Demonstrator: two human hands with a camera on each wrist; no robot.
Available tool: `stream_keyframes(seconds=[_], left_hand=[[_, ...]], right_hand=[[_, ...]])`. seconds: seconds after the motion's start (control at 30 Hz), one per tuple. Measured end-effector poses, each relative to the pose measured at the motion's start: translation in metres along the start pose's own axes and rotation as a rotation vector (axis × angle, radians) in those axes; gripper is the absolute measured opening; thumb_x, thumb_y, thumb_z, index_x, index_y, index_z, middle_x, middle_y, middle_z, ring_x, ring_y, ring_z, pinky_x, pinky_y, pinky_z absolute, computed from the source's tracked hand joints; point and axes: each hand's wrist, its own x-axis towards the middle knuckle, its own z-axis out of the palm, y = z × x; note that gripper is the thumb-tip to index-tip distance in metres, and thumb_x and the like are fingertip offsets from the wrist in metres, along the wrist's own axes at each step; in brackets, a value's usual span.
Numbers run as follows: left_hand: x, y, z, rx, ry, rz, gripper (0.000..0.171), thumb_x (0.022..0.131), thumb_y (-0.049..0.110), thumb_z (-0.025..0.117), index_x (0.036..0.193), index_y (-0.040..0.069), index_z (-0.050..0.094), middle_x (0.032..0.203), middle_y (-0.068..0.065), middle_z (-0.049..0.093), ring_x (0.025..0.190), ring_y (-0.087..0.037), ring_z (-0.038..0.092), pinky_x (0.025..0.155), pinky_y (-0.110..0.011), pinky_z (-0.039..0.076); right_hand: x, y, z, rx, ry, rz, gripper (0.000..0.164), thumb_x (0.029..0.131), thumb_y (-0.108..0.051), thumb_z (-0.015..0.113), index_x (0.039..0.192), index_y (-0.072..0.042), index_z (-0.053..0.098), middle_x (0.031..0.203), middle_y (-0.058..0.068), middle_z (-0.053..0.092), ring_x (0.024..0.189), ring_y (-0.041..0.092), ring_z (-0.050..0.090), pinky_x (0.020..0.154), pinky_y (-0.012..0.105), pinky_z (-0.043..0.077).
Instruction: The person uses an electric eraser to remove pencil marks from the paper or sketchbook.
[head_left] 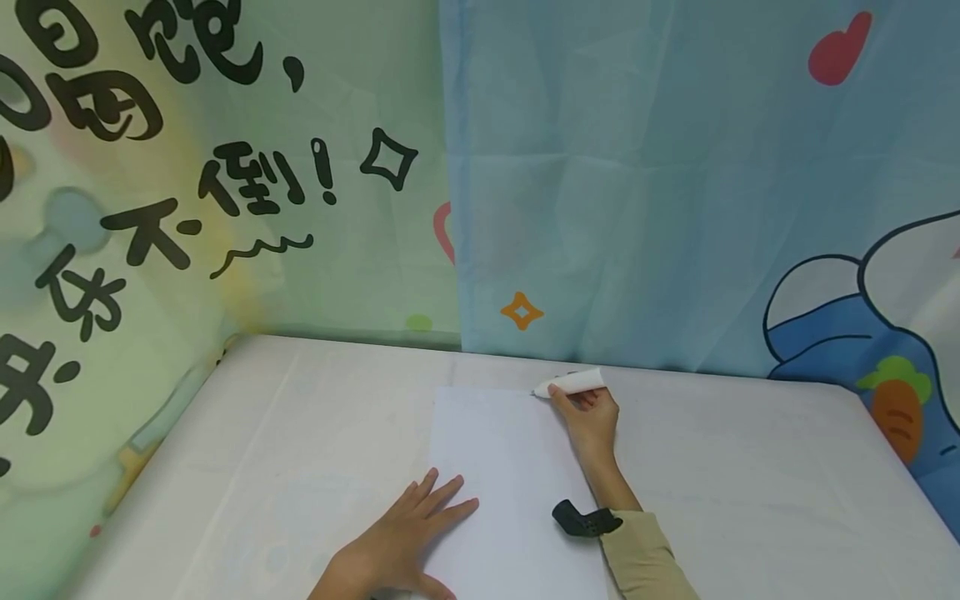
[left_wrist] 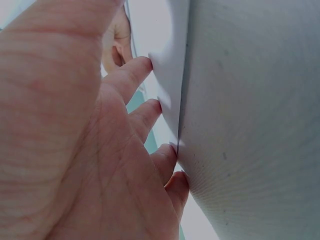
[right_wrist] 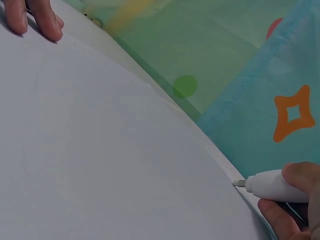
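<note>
Because the white pen (head_left: pixel 577 382) that the right hand (head_left: pixel 592 425) pinches has its tip at the far right corner of the paper sheet (head_left: pixel 502 467), a small slip could put a mark on the white table (head_left: pixel 712 467) beyond. If the left hand (head_left: pixel 397 537), fingers spread over the sheet's near left side, pressed too lightly, the paper might skid; counted, there are one pen, one sheet, one table and two hands.

I see paper (head_left: pixel 510 475) on the table (head_left: pixel 750 467), the left hand (head_left: pixel 408 529) on its left edge, the pen (head_left: pixel 581 382) near its far right corner, curtains (head_left: pixel 637 183) behind.
</note>
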Motion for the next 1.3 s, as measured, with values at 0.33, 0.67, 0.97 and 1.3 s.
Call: stream_keyframes(seconds=[0.33,0.67,0.97,1.3], left_hand=[[-0.0007,-0.0001,0.0007,0.008,0.017,0.016,0.100,0.070,0.055,0.079,0.152,0.019,0.035,0.160,-0.011,0.026,0.146,-0.043,0.016,0.115,-0.057,0.020],[-0.0013,0.0011,0.0005,-0.010,0.007,0.004,0.100,0.070,0.053,0.080,0.153,0.019,0.034,0.160,-0.011,0.024,0.147,-0.042,0.014,0.115,-0.057,0.019],[-0.0016,0.0009,-0.0002,-0.004,0.011,0.017,0.099,0.071,0.054,0.079,0.153,0.019,0.034,0.160,-0.011,0.025,0.146,-0.043,0.015,0.115,-0.057,0.020],[-0.0007,-0.0009,0.0020,-0.001,0.015,0.013,0.099,0.070,0.054,0.080,0.152,0.020,0.035,0.160,-0.010,0.025,0.147,-0.042,0.016,0.115,-0.058,0.021]], right_hand=[[0.0008,0.0008,-0.0001,-0.003,-0.035,0.000,0.042,0.083,-0.001,0.074,0.118,0.011,0.054,0.113,0.029,0.063,0.079,-0.009,0.055,0.074,0.005,0.045],[0.0007,0.0009,0.0003,0.007,-0.034,-0.007,0.042,0.083,0.000,0.074,0.118,0.012,0.054,0.113,0.029,0.062,0.080,-0.009,0.055,0.075,0.006,0.045],[0.0015,0.0018,-0.0016,0.000,-0.019,-0.014,0.042,0.083,0.000,0.073,0.118,0.012,0.054,0.114,0.029,0.063,0.080,-0.011,0.055,0.075,0.005,0.044],[0.0003,0.0002,-0.0004,-0.001,-0.016,-0.014,0.041,0.083,0.000,0.074,0.116,0.012,0.055,0.111,0.030,0.063,0.080,-0.007,0.056,0.074,0.005,0.044]])
